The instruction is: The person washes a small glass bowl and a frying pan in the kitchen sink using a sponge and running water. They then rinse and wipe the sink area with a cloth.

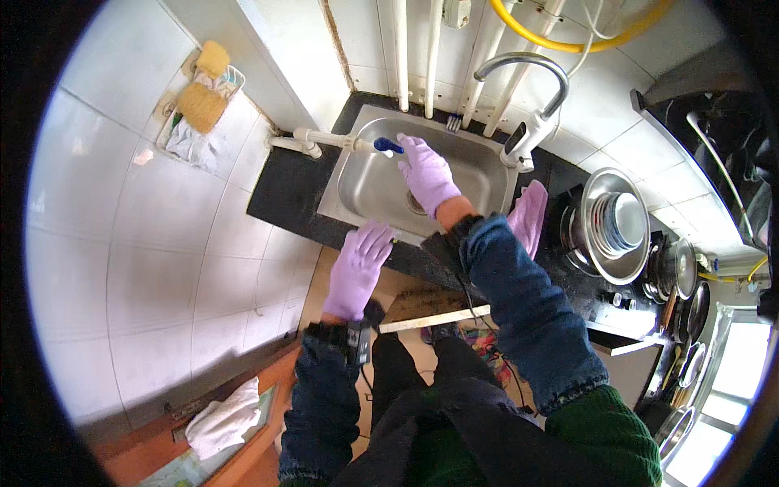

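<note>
Head view: the right hand (427,173) (purple-gloved) reaches over the steel sink (479,166), its grip narrow on the blue tap handle (388,146) at the sink's back-left corner. The left hand (359,264) lies flat and open on the bench (284,191) front edge.

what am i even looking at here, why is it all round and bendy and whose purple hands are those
This is one picture from a wide fisheye camera worn on a person's head, looking down; that lens bends straight edges. There is no machine: the purple hands are the person's own, in gloves. The right hand reaches over a steel sink set in a dark counter, its fingers at a blue tap handle on a white pipe; whether its grip is closed on it I cannot tell. The left hand rests flat and open on the sink's front edge. Right of the sink lie a purple cloth and stacked metal bowls.
</note>
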Demonstrator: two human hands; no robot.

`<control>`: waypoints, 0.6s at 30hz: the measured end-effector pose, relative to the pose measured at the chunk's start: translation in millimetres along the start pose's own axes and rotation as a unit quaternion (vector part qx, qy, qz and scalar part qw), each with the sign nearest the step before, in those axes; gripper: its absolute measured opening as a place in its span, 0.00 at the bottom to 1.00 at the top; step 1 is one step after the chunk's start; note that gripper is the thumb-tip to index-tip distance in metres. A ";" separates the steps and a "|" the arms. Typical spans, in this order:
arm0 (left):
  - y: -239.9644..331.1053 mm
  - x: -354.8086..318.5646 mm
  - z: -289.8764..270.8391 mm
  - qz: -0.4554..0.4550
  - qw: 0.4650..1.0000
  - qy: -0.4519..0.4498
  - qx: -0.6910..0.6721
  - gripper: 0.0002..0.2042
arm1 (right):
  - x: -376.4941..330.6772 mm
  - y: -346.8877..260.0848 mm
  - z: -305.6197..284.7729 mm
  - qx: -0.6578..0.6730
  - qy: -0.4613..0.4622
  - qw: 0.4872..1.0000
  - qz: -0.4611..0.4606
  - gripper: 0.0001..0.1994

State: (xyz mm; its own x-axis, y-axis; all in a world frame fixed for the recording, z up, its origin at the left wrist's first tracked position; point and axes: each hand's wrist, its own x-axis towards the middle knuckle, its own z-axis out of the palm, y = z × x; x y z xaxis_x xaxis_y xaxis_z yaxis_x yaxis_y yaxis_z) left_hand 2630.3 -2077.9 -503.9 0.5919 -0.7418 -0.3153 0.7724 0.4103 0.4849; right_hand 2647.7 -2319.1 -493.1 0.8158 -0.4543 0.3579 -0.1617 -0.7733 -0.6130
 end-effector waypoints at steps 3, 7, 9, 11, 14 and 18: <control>4.8 77.6 -5.5 -0.015 0.999 -0.011 -0.031 0.26 | 44.1 12.7 14.8 -0.131 -0.148 0.980 -0.021 0.16; 5.7 157.3 -17.7 -0.056 0.993 0.001 -0.100 0.24 | 59.1 29.7 28.7 -0.135 -0.242 0.961 0.000 0.11; 2.2 185.2 -18.0 -0.074 0.995 0.031 -0.063 0.23 | 59.0 35.1 30.3 -0.146 -0.222 0.963 -0.040 0.10; -1.0 205.5 -15.0 -0.097 0.989 0.060 -0.090 0.21 | 59.3 36.8 28.2 -0.145 -0.181 0.970 -0.073 0.10; -7.0 226.8 -12.0 -0.117 0.987 0.088 -0.071 0.19 | 62.8 35.4 21.2 -0.119 -0.173 0.970 -0.127 0.10; -8.9 240.6 -22.8 -0.141 0.979 0.051 -0.135 0.12 | 58.6 36.4 19.9 -0.135 -0.178 0.968 -0.117 0.15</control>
State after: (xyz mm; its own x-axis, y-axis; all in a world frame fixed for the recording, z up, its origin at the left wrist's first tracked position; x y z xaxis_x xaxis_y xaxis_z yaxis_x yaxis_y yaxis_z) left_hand 2771.1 -2247.9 -602.7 0.3562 -0.7942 -0.4923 0.9329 0.3328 0.1380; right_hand 2700.7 -2365.1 -508.4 0.9793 -0.1086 0.1711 -0.0488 -0.9458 -0.3211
